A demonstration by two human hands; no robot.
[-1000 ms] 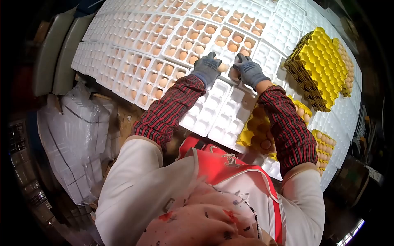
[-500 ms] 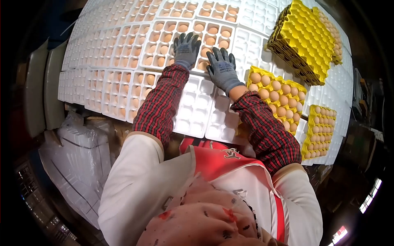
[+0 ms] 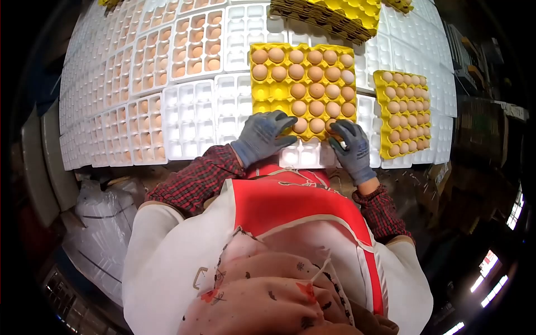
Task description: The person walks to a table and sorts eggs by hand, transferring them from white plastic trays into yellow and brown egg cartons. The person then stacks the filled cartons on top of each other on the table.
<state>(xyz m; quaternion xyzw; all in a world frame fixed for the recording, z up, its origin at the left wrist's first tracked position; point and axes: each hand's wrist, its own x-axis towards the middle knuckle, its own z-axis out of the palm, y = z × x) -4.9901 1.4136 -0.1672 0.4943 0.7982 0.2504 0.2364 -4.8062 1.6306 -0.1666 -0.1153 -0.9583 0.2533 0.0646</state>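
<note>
A yellow egg tray [image 3: 303, 90] full of brown eggs, with several bare cups at its left side, lies in front of me on white trays. At its near left corner my left hand [image 3: 265, 137], in a grey-blue glove, has its fingers curled; whatever they hold is hidden. My right hand [image 3: 353, 148], gloved the same way, closes fingers and thumb around an egg [image 3: 331, 124] at the near right corner. A white partitioned tray [image 3: 231, 120] sits just left of the yellow one.
White trays filled with eggs [image 3: 196, 44] run off to the left. Stacked yellow trays [image 3: 335, 17] stand at the far side. To the right lies another yellow tray of eggs [image 3: 403, 111]. Plastic-wrapped white stacks [image 3: 103, 223] are below the table's left edge.
Both hands have left the white trays of eggs and come back toward my body, to the yellow tray's near side. My view has turned to the right.
</note>
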